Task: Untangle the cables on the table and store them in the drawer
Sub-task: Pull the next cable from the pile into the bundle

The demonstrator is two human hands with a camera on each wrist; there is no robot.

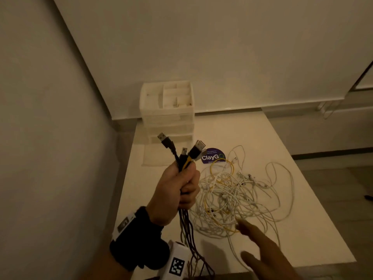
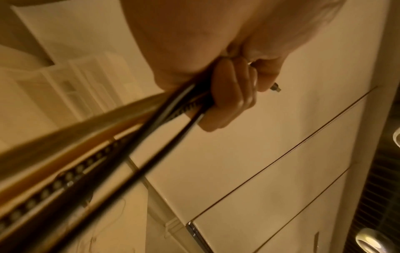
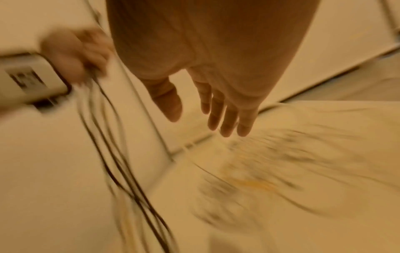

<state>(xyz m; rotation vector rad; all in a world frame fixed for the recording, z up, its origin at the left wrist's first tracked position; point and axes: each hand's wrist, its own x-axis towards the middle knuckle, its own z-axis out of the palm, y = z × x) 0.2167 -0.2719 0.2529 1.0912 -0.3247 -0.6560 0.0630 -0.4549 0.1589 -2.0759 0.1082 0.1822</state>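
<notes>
My left hand (image 1: 179, 186) grips a bundle of black cables (image 1: 184, 156) upright above the table's left edge; their USB plugs stick up out of the fist and the long ends hang down past the wrist. In the left wrist view the fingers (image 2: 229, 95) curl round the black cables (image 2: 173, 109). A tangle of white and yellow cables (image 1: 236, 197) lies on the white table (image 1: 314, 229). My right hand (image 1: 260, 245) hovers open, fingers straight, at the tangle's near edge; the right wrist view shows its fingers (image 3: 225, 116) spread above the blurred tangle (image 3: 270, 171). A white drawer unit (image 1: 167, 112) stands at the table's back left.
The drawer unit's bottom drawer (image 1: 155, 156) is pulled out toward me. A purple round sticker (image 1: 213, 156) lies on the table behind the tangle. Walls close in on the left and behind. The table's right edge drops to the floor.
</notes>
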